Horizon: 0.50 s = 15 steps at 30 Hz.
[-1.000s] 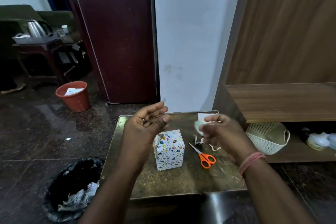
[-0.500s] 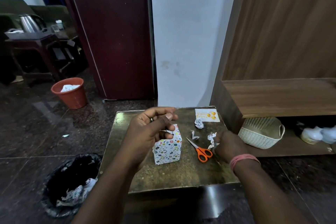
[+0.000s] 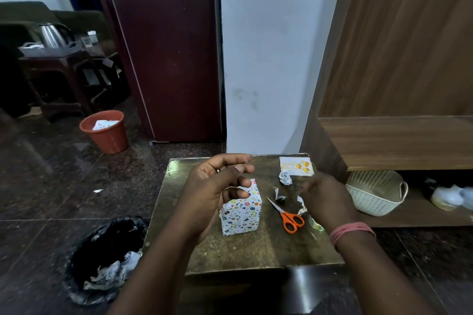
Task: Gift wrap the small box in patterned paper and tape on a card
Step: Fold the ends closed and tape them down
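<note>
**Wrapped box stands on the table; card waits at the far corner**

Head view: The small box (image 3: 242, 212), already covered in patterned paper, stands upright near the middle of the table (image 3: 245, 250). Its top edge looks ragged, with a paper flap sticking up at the far side. The left hand (image 3: 215, 194) hovers in front of and above the box, fingers loosely curled and thumb extended; whether the lower fingers touch the paper I cannot tell, and it appears to hold nothing. The right hand (image 3: 325, 199) is low over the table to the right of the scissors (image 3: 288, 215), fingers bent down toward a paper scrap (image 3: 301, 206); it is blurred, so whether it pinches the scrap is unclear. The card (image 3: 296, 166) lies flat at the far right corner, a crumpled paper ball (image 3: 285, 178) just beside it.

Judging by its size and thin wrap, the box is likely light and easy to tip, its paper skin smooth and prone to creasing or tearing. Holding it by two opposite side faces, away from the loose top flap, seems safest. The card looks thin and bendable, best lifted by an edge.
</note>
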Available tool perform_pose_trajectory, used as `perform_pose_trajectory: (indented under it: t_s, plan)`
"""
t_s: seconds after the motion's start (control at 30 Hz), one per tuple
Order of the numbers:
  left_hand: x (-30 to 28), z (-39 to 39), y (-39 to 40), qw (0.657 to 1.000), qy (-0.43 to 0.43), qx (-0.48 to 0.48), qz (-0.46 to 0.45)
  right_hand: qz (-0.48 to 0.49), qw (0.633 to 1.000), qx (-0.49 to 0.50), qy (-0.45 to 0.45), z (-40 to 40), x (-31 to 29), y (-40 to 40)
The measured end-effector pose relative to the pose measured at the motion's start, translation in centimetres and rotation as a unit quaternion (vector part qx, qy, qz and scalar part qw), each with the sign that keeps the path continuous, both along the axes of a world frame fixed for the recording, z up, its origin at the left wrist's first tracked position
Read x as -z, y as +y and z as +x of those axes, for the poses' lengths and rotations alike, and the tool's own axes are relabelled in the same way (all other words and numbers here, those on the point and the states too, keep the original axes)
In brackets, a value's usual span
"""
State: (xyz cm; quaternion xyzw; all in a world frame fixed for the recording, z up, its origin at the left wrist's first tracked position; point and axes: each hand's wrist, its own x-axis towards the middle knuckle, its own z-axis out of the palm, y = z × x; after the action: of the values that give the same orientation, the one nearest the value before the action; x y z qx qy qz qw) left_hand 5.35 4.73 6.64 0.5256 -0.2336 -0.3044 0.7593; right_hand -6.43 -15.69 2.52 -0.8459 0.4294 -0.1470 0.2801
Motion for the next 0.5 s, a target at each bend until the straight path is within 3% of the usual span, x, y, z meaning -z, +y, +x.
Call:
perform_pose_trajectory:
  t_s: [0.1, 0.2, 0.33, 0.5]
  plan:
    - [-0.1, 0.1, 0.0, 1.0, -0.006, 0.002, 0.008, 0.081, 0.96, -0.107, -0.245, 1.5, -1.0, 1.8]
    - [-0.1, 0.1, 0.1, 1.0, -0.022, 0.002, 0.021, 0.221, 0.884, -0.192, -0.365, 2.5, -2.6, 4.2]
    - [0.0, 0.2, 0.1, 0.999, -0.023, -0.005, 0.023, 0.357, 0.803, -0.252, -0.405, 2.8, -3.1, 5.3]
    - [0.1, 0.4, 0.0, 0.998, -0.049, -0.006, 0.047, 0.378, 0.798, -0.215, -0.418, 3.0, -2.9, 5.5]
